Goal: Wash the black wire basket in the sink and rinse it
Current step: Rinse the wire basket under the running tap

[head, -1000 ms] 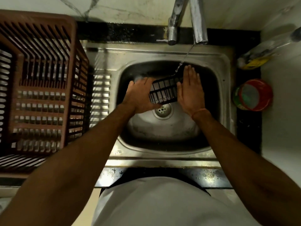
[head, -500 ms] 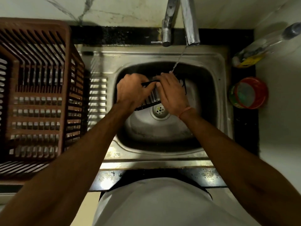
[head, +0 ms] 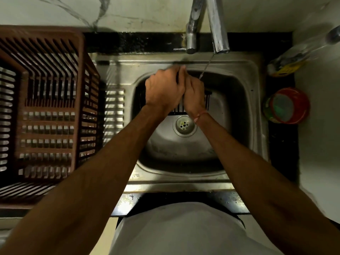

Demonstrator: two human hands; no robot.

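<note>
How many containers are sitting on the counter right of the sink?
2: a red tub beside the sink's right rim, and a clear bottle with a yellow label lying behind it. Others may sit out of frame.

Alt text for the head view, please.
Both hands, left hand and right hand, hold a black wire basket over the sink beneath a thin stream from the tap; a brown dish rack stands left.

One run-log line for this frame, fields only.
stage: rinsing | left hand: grips basket | right hand: on basket | place: over sink | tap: thin stream running
</note>
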